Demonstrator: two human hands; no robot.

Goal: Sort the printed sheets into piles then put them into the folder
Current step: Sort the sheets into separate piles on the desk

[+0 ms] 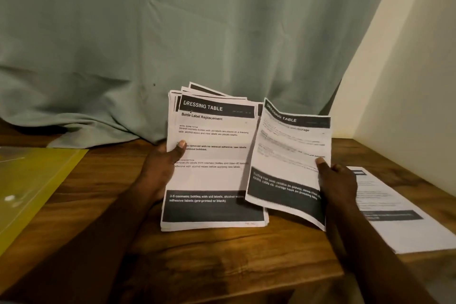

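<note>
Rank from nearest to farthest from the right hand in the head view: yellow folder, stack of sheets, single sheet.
1. Single sheet: pinched in the right hand.
2. Stack of sheets: centre, held by the left hand.
3. Yellow folder: far left on the table.

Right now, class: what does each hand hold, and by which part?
The left hand grips the stack of printed sheets at its left edge, thumb on top. The right hand pinches a single sheet at its right edge.
</note>
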